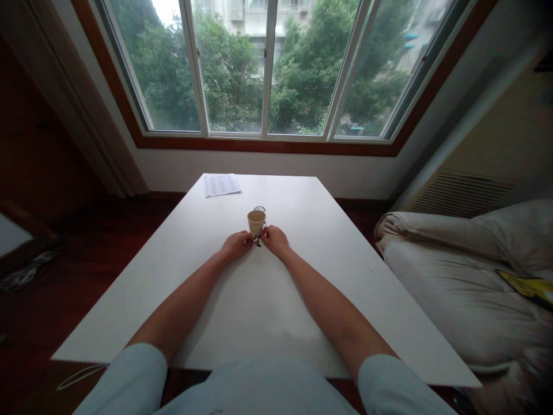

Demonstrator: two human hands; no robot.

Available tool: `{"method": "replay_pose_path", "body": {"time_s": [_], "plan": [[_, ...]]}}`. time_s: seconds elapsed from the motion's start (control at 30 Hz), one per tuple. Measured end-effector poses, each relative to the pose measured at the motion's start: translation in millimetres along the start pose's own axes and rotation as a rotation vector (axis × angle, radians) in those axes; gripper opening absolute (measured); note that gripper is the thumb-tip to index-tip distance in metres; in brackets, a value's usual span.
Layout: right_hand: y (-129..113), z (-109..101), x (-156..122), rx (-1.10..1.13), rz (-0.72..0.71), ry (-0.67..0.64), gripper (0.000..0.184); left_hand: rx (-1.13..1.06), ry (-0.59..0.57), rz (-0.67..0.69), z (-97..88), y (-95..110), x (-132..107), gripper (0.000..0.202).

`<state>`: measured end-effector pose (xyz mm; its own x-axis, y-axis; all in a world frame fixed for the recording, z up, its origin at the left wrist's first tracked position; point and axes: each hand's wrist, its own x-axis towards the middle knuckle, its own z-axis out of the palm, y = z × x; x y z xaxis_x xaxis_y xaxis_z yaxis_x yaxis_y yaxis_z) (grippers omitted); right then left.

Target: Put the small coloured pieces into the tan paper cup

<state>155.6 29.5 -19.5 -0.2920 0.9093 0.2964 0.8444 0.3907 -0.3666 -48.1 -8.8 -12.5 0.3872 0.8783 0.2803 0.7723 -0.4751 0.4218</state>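
Both my arms reach out over a white table. My left hand and my right hand rest on the tabletop close together, fingers curled in a pinch. Between their fingertips lie a few small dark bits, too small to name. Just beyond them stands a small beige paper cup, upright and open at the top. A small clear glass stands right behind the cup, mostly hidden by it.
A sheet of printed paper lies at the table's far left edge. A bed with pale bedding runs along the right side. A wide window faces me; dark wooden floor lies to the left.
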Motion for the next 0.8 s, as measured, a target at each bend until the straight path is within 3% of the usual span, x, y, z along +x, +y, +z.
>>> {"method": "replay_pose_path", "body": {"time_s": [0.5, 0.8], "plan": [[5.1, -3.7, -0.8, -0.047, -0.057, 0.011, 0.012, -0.061, 0.105, -0.041, 4.1, -4.8, 0.8, 0.012], [1.7, -4.7, -2.1, -0.043, -0.093, 0.011, 0.012, -0.031, 0.087, -0.081, -0.6, 1.1, -0.5, 0.012]]}}
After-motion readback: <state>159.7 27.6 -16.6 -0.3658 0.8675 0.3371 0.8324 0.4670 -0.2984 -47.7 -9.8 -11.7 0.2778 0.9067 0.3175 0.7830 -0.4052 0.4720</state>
